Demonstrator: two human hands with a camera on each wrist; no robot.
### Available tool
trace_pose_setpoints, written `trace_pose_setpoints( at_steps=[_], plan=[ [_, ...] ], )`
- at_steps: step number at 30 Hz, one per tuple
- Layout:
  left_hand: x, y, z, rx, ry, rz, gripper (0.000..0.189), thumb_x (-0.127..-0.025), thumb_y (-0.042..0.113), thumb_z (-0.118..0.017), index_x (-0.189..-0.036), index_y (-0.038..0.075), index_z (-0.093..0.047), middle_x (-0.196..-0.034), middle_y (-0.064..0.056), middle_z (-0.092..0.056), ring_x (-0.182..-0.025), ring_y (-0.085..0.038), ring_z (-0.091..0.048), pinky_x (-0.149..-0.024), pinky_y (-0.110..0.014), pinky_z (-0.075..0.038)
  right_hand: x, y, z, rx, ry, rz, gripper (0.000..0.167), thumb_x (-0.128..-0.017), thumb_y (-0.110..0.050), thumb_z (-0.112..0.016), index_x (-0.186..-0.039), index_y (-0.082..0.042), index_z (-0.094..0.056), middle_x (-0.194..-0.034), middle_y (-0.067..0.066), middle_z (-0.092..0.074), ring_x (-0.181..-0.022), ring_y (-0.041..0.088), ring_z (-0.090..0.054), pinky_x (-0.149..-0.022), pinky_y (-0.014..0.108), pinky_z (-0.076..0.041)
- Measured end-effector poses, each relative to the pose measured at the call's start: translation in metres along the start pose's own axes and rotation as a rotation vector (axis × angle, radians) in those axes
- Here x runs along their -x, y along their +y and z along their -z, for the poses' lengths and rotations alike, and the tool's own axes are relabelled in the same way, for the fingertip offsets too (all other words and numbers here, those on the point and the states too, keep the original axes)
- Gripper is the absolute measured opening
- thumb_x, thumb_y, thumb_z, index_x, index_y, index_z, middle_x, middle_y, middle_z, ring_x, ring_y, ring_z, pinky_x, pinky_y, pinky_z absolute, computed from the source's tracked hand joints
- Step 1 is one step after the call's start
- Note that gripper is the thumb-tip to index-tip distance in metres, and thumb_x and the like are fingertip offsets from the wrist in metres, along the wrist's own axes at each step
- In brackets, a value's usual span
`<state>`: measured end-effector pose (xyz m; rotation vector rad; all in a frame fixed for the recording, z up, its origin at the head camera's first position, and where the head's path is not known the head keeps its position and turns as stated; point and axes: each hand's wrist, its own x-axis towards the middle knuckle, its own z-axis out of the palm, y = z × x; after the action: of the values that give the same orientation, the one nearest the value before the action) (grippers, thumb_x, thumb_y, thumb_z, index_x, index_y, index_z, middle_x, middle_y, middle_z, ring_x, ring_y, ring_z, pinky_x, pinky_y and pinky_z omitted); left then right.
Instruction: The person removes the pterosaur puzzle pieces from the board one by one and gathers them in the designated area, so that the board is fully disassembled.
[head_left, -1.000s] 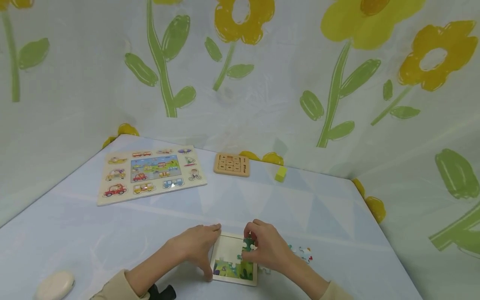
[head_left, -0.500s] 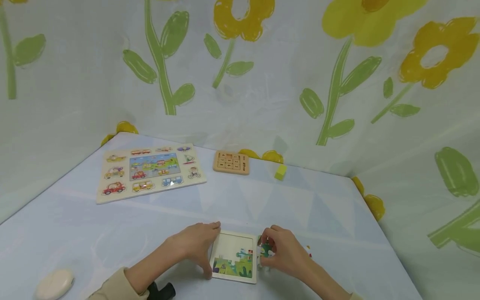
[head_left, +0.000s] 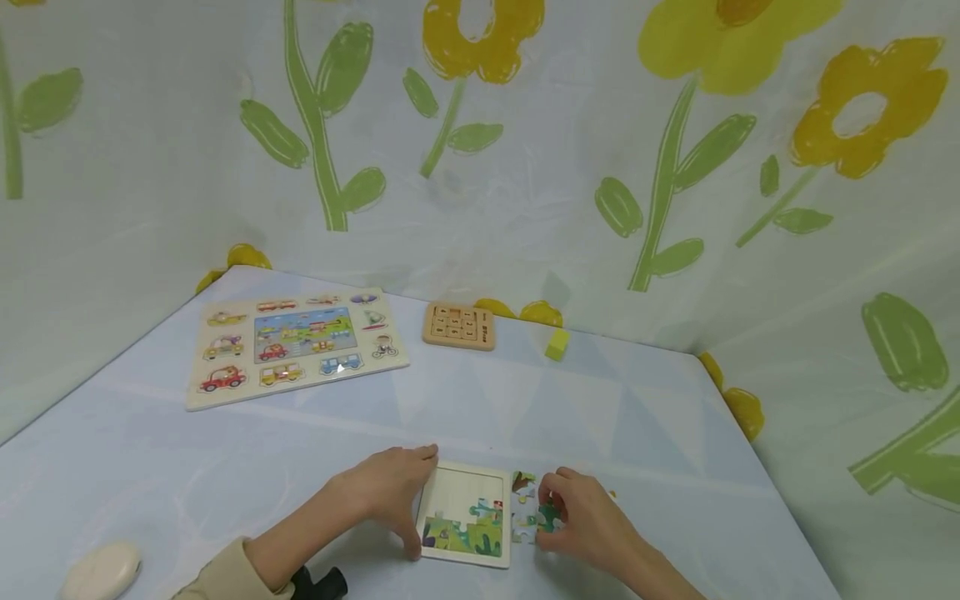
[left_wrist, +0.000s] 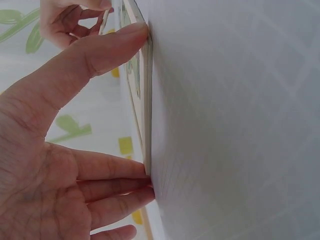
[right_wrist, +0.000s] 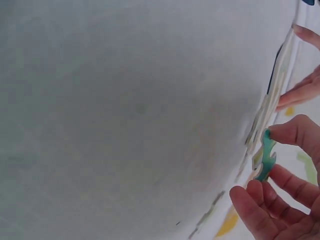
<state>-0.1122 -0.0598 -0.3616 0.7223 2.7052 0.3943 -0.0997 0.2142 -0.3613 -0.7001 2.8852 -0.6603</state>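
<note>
A wooden jigsaw tray lies at the near middle of the head view, with joined green pieces along its bottom and lower right; its upper left shows bare wood. My left hand spans the tray's left side. In the left wrist view the straight thumb touches one end of that side and the fingertips touch the other. To the right of the tray my right hand pinches a green jigsaw piece between thumb and fingers. Loose pieces lie against the tray's right edge, partly hidden by this hand.
Farther back are a vehicle peg puzzle board, a wooden number slide puzzle and a yellow block. A cream rounded object sits at the near left, and a black object is beside the left sleeve.
My right hand has lifted the green piece out from over the tray's right side and moved right with it, uncovering loose pieces. The left hand stays at the tray's left side.
</note>
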Motion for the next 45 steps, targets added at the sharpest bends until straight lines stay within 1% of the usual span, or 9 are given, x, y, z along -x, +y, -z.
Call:
trace_pose_setpoints(
  at_steps=[8, 16, 21, 28, 32, 36, 39, 42, 45],
  plan=[
    [0.001, 0.0, 0.0, -0.008, 0.006, -0.001, 0.108, -0.051, 0.045, -0.093, -0.139, 0.001, -0.048, -0.147, -0.012, -0.047, -0.133, -0.028, -0.048, -0.111, -0.045, -0.04, 0.005, 0.006, -0.001, 0.026, -0.035, -0.033, 0.025, -0.063, -0.011, -0.078, -0.077, -0.016, -0.057, -0.069, -0.006, -0.044, -0.059, 0.003, -0.037, -0.051, 0.018, -0.033],
    [0.001, -0.001, 0.0, -0.005, 0.002, 0.011, 0.108, -0.052, 0.044, -0.093, -0.139, 0.001, -0.048, -0.147, -0.011, -0.047, -0.133, -0.028, -0.048, -0.112, -0.045, -0.039, 0.007, 0.012, -0.004, 0.077, -0.016, -0.033, 0.026, -0.06, -0.013, -0.079, -0.075, -0.018, -0.057, -0.068, -0.009, -0.045, -0.06, 0.0, -0.037, -0.056, 0.019, -0.031],
    [0.001, -0.002, 0.001, -0.018, 0.005, 0.011, 0.108, -0.052, 0.045, -0.093, -0.139, 0.001, -0.048, -0.147, -0.011, -0.047, -0.133, -0.028, -0.048, -0.111, -0.045, -0.04, 0.008, 0.015, -0.002, 0.03, -0.034, -0.036, 0.025, -0.062, -0.011, -0.078, -0.075, -0.016, -0.058, -0.07, -0.007, -0.046, -0.061, 0.002, -0.039, -0.051, 0.017, -0.035],
    [0.0, -0.002, 0.001, -0.02, 0.004, -0.014, 0.107, -0.052, 0.045, -0.092, -0.138, 0.0, -0.048, -0.146, -0.013, -0.047, -0.132, -0.028, -0.049, -0.111, -0.045, -0.04, 0.01, 0.021, 0.0, -0.017, -0.085, -0.067, 0.022, -0.064, -0.01, -0.078, -0.076, -0.014, -0.06, -0.071, -0.005, -0.048, -0.061, 0.002, -0.04, -0.051, 0.017, -0.036],
    [0.0, -0.002, 0.001, -0.009, -0.002, -0.009, 0.108, -0.052, 0.045, -0.092, -0.139, 0.0, -0.047, -0.147, -0.013, -0.046, -0.132, -0.029, -0.048, -0.112, -0.046, -0.039, 0.01, 0.025, 0.002, -0.046, -0.12, -0.069, 0.018, -0.067, -0.011, -0.078, -0.076, -0.014, -0.064, -0.07, -0.006, -0.051, -0.061, 0.003, -0.042, -0.051, 0.017, -0.038],
    [-0.001, -0.001, 0.0, -0.001, -0.012, -0.001, 0.108, -0.052, 0.045, -0.093, -0.14, 0.001, -0.047, -0.147, -0.012, -0.046, -0.133, -0.028, -0.048, -0.111, -0.045, -0.04, 0.012, 0.03, 0.003, -0.098, -0.151, -0.054, 0.014, -0.07, -0.014, -0.08, -0.078, -0.01, -0.07, -0.07, -0.005, -0.056, -0.06, 0.001, -0.044, -0.051, 0.018, -0.04],
    [-0.001, -0.001, -0.001, 0.001, -0.022, 0.012, 0.109, -0.051, 0.045, -0.093, -0.14, 0.002, -0.047, -0.148, -0.011, -0.046, -0.133, -0.028, -0.048, -0.111, -0.043, -0.04, 0.013, 0.031, 0.004, -0.114, -0.167, -0.033, 0.019, -0.071, -0.017, -0.082, -0.083, -0.006, -0.072, -0.069, -0.006, -0.057, -0.058, 0.0, -0.044, -0.051, 0.018, -0.041],
    [-0.002, -0.001, -0.002, -0.004, -0.024, 0.019, 0.109, -0.051, 0.045, -0.093, -0.14, 0.003, -0.047, -0.148, -0.01, -0.045, -0.133, -0.028, -0.048, -0.111, -0.043, -0.04, 0.01, 0.027, 0.007, -0.097, -0.157, -0.002, 0.024, -0.073, -0.02, -0.082, -0.089, -0.004, -0.073, -0.066, -0.008, -0.055, -0.057, -0.001, -0.043, -0.05, 0.018, -0.04],
    [-0.001, -0.002, -0.001, -0.014, -0.017, 0.024, 0.109, -0.05, 0.046, -0.093, -0.14, 0.003, -0.047, -0.148, -0.01, -0.046, -0.133, -0.028, -0.048, -0.111, -0.042, -0.04, 0.002, 0.018, 0.009, -0.085, -0.113, 0.053, 0.025, -0.076, -0.022, -0.08, -0.092, -0.004, -0.073, -0.066, -0.009, -0.054, -0.057, -0.002, -0.042, -0.05, 0.018, -0.041]
  ],
)
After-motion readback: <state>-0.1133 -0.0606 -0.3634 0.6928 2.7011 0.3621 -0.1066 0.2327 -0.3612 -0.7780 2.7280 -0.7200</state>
